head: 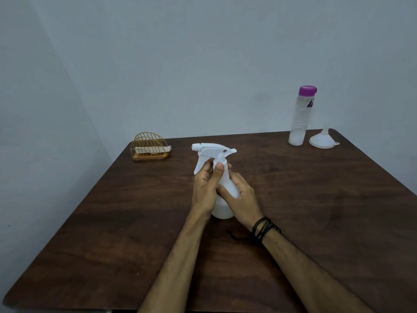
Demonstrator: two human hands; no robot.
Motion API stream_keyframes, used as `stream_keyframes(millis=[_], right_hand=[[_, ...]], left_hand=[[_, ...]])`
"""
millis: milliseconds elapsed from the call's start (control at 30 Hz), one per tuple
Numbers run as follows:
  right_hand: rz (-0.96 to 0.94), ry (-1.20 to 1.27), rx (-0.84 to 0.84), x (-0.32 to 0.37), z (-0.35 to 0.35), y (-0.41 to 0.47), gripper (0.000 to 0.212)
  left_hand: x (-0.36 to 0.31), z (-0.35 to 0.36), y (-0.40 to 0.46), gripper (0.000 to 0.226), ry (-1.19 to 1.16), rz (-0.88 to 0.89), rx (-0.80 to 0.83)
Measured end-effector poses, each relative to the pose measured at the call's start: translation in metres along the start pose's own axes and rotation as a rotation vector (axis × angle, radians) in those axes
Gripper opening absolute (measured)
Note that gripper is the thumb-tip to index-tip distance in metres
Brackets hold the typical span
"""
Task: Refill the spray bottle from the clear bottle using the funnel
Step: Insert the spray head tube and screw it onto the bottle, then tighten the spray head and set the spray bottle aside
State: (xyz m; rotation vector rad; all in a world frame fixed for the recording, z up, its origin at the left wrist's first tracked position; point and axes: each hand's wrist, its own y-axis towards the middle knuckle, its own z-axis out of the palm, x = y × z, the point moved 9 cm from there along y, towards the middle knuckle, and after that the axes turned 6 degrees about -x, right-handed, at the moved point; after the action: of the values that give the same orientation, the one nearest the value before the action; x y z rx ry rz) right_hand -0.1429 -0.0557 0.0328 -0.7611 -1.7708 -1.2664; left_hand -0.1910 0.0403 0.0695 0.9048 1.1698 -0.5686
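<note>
The spray bottle (222, 188) stands upright mid-table (112, 222), its trigger head still on. The left hand (206, 188) pinches the collar at the neck; the right hand (242, 199) wraps the body — seemingly the unscrewing step. Next, lift the head clear, then fetch the funnel (323, 140), inverted at the far right corner just beside the capped clear bottle (301, 118) — well apart.

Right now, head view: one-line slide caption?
Both hands, left hand and right hand, grip the spray bottle; clear bottle and funnel wait behind.
</note>
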Motion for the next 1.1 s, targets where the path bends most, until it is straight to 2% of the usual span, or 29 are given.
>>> stream_keyframes(millis=[200,300,367,467,600,700,833,933,1000,1100], right_hand=[[0.045,0.007,0.058,0.001,0.002,-0.004,0.052],[0.098,0.051,0.153,-0.004,0.003,-0.010,0.064],[0.139,0.091,0.221,-0.004,0.003,-0.014,0.068],[0.210,0.156,0.257,-0.006,-0.006,-0.017,0.059],[0.291,0.272,0.240,-0.009,-0.021,-0.017,0.046],[0.281,0.250,0.258,-0.003,-0.025,-0.018,0.046],[0.191,0.200,0.252,0.022,-0.025,-0.009,0.056],[0.140,0.092,0.251,0.042,-0.026,0.004,0.064],[0.138,0.078,0.247,0.051,-0.028,0.013,0.055],[0.112,0.203,0.288,0.069,-0.029,0.019,0.042]], left_hand=[[-0.003,-0.001,-0.003,0.017,-0.001,0.028,-0.018],[0.002,-0.004,-0.008,0.023,0.043,0.041,-0.092],[0.015,-0.009,-0.012,0.042,0.108,-0.020,-0.168],[0.031,-0.016,-0.022,0.067,0.270,-0.097,-0.201],[0.042,-0.015,-0.033,0.082,0.386,-0.124,-0.037],[0.044,-0.013,-0.034,0.097,0.456,-0.114,0.073],[0.037,-0.015,-0.038,0.094,0.508,-0.094,0.040],[0.044,-0.006,-0.042,0.092,0.467,-0.133,0.143],[0.046,0.004,-0.048,0.092,0.429,-0.164,0.229],[0.045,0.021,-0.062,0.089,0.302,-0.237,0.322]])
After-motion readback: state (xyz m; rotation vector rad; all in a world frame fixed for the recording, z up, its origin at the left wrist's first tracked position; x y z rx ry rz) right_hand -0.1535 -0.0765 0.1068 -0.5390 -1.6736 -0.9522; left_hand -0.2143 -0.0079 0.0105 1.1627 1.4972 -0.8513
